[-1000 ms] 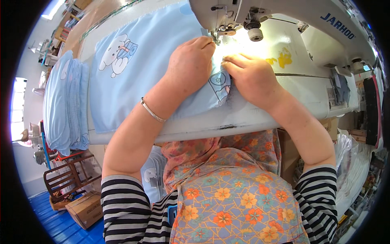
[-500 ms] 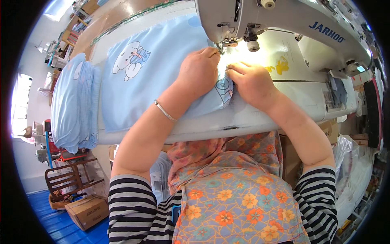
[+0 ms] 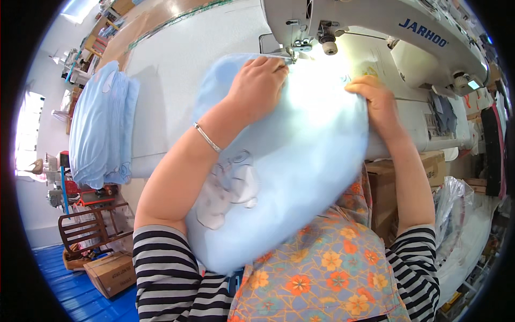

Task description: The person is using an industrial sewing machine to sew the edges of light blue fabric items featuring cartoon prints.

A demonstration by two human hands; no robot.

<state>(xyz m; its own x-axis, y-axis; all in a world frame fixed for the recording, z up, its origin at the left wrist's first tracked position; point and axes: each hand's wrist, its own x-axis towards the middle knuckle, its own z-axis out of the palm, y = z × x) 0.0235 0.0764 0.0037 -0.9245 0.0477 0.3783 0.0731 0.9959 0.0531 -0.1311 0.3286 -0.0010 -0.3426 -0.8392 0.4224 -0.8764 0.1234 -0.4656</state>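
A light blue fabric piece [image 3: 300, 161] with a white cartoon animal print hangs from the sewing machine bed over my lap, smeared by motion. My left hand [image 3: 258, 83] is closed on its upper edge, just left of the presser foot [image 3: 293, 58]. With fingers pinched, my right hand [image 3: 373, 96] grips the cloth's right corner. Above both hands stands the white sewing machine [image 3: 370, 21], its lamp throwing a bright glare on the fabric. Whether the needle is in the cloth cannot be made out.
A folded stack of the same blue fabric [image 3: 102, 129] lies at the table's left end. The white table [image 3: 177, 64] stretches behind. Below are a cardboard box [image 3: 110, 273] on the blue floor, a brown slatted rack [image 3: 96, 231], and clear plastic sheeting [image 3: 456, 214] at right.
The fabric has turned: it lay flat to the left and now drapes down over my lap. My right hand has moved right, away from my left, with the cloth's corner.
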